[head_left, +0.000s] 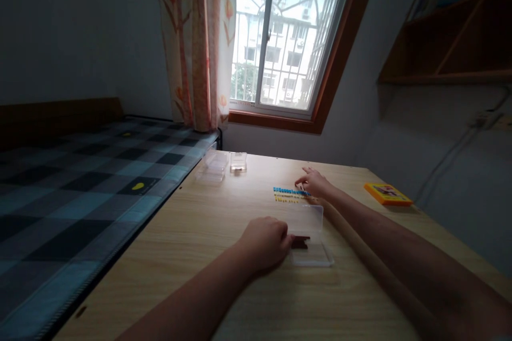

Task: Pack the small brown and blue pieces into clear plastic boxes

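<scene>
My left hand [266, 242] rests on the wooden table [200, 277], its curled fingers against the left edge of an open clear plastic case [310, 234] with dark pieces inside. My right hand [316, 181] reaches farther out, fingers pinched over the right end of a row of small blue pieces [288, 191]. Below that row lies a row of tiny yellow pieces [286, 200]. I cannot make out what the pinch holds.
Two more clear plastic boxes [212, 166] [238, 162] stand near the table's far edge by the window. A yellow flat box [387, 194] lies at the right. A bed with a checked cover [80, 197] runs along the table's left side.
</scene>
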A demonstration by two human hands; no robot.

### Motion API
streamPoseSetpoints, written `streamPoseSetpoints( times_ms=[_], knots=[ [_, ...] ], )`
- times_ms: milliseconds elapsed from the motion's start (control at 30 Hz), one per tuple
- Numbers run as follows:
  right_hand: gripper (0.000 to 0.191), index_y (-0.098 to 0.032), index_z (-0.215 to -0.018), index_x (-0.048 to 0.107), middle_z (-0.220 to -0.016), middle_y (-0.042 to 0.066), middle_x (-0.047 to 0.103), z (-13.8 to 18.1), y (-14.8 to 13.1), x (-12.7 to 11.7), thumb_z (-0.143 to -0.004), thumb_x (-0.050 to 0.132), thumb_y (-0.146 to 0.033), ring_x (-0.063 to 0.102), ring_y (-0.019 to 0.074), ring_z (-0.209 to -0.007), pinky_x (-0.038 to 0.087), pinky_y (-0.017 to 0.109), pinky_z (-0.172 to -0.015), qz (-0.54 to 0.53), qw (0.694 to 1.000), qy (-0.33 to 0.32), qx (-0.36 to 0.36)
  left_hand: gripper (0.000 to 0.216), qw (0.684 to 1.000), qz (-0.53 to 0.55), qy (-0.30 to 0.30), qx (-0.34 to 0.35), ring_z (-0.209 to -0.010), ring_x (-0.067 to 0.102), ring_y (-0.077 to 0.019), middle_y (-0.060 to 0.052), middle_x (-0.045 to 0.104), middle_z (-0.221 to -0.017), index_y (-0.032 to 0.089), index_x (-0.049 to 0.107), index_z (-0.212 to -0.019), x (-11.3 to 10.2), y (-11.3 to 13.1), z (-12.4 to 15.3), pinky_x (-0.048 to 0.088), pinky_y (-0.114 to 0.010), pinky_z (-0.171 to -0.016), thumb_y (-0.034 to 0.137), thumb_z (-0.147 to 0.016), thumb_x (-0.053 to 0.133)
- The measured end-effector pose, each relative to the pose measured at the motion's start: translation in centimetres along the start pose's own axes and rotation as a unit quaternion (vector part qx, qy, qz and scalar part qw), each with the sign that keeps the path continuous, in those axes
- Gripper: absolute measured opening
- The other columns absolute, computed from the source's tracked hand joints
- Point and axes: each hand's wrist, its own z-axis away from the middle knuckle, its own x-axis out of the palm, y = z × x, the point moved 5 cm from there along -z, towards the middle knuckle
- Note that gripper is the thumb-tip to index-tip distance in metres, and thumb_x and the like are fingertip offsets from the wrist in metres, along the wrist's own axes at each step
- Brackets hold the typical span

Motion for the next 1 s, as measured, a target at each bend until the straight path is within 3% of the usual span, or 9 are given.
streamPoseSetpoints(
  times_ms=[167, 433, 500, 600, 667, 767, 867, 1000],
  knots=[
    [0.035, -0.02, -0.124, 0.063, -0.15, 0.01, 0.043, -0.7, -0.8, -0.8, -0.093, 0.062, -0.036, 0.039, 0.0306, -0.137, 0.03, 0.056, -0.112, 0.025, 0.999, 0.029, 0.011, 0.035, 1.0, -0.002, 0.002, -0.003, -0.078, 0.068, -0.025, -0.009, 0.073, -0.084, 0.02, 0.072, -0.08, -0.1, 0.0, 0.0, 0.046, -0.033, -0.066, 0.041, -0.093, 0.047],
    [0.035, -0.02, -0.127, 0.059, -0.139, 0.011, 0.053, -0.9, -2.2, -0.6, -0.095, 0.06, -0.035, 0.054, 0.0272, -0.121, 0.045, 0.052, -0.102, 0.023, 0.998, 0.054, 0.002, 0.034, 1.0, -0.001, 0.006, -0.001, -0.076, 0.067, -0.0244, -0.009, 0.073, -0.083, 0.02, 0.071, -0.08, 0.2, -0.3, -0.3, 0.046, -0.033, -0.065, 0.043, -0.092, 0.048],
    [0.033, -0.019, -0.123, 0.062, -0.139, 0.011, 0.053, -0.8, -2.6, -0.9, -0.094, 0.063, -0.034, 0.052, 0.0281, -0.124, 0.043, 0.053, -0.104, 0.006, 0.998, 0.064, -0.008, 0.034, 1.0, -0.001, 0.007, 0.002, -0.076, 0.067, -0.0245, -0.008, 0.073, -0.082, 0.02, 0.071, -0.079, 0.2, -0.3, -0.3, 0.045, -0.032, -0.064, 0.042, -0.092, 0.048],
    [0.019, -0.017, -0.102, 0.074, -0.141, 0.012, 0.054, 0.4, -3.1, -2.6, -0.087, 0.069, -0.028, 0.045, 0.0307, -0.132, 0.036, 0.051, -0.109, -0.032, 0.994, 0.099, -0.034, 0.034, 1.0, -0.001, 0.008, 0.006, -0.076, 0.066, -0.0246, -0.008, 0.072, -0.082, 0.02, 0.07, -0.078, 0.3, -0.3, -0.3, 0.044, -0.032, -0.063, 0.042, -0.092, 0.048],
    [0.013, -0.018, -0.09, 0.078, -0.139, 0.013, 0.057, 2.4, -3.1, -4.6, -0.086, 0.067, -0.025, 0.047, 0.0294, -0.131, 0.035, 0.047, -0.11, -0.063, 0.987, 0.138, -0.057, 0.034, 1.0, -0.001, 0.007, 0.007, -0.076, 0.066, -0.0243, -0.008, 0.072, -0.081, 0.021, 0.07, -0.078, 0.3, -0.4, -0.3, 0.043, -0.032, -0.063, 0.043, -0.093, 0.047],
    [0.016, -0.02, -0.09, 0.077, -0.119, 0.01, 0.068, 7.3, -2.8, -7.9, -0.089, 0.063, -0.028, 0.058, 0.0234, -0.115, 0.041, 0.04, -0.104, -0.107, 0.971, 0.192, -0.09, 0.033, 1.0, 0.001, 0.004, 0.007, -0.076, 0.065, -0.0238, -0.007, 0.072, -0.081, 0.021, 0.069, -0.078, 0.3, -0.4, -0.2, 0.043, -0.032, -0.063, 0.042, -0.092, 0.048],
    [0.021, -0.02, -0.089, 0.076, -0.094, 0.008, 0.071, 13.2, -2.8, -10.1, -0.09, 0.062, -0.035, 0.065, 0.0185, -0.085, 0.052, 0.029, -0.072, -0.195, 0.948, 0.204, -0.149, 0.033, 1.0, 0.002, 0.001, 0.005, -0.074, 0.064, -0.0235, -0.007, 0.072, -0.081, 0.021, 0.07, -0.077, 0.2, -0.3, -0.3, 0.042, -0.031, -0.062, 0.043, -0.092, 0.049],
    [0.016, -0.022, -0.085, 0.076, -0.08, 0.003, 0.067, 18.3, -4.2, -9.1, -0.09, 0.062, -0.028, 0.059, 0.0126, -0.067, 0.046, 0.023, -0.059, -0.26, 0.938, 0.078, -0.215, 0.033, 1.0, 0.005, -0.006, -0.001, -0.071, 0.063, -0.0228, -0.007, 0.072, -0.079, 0.021, 0.069, -0.075, 0.0, 0.1, -0.2, 0.04, -0.031, -0.06, 0.042, -0.091, 0.049]
  ],
)
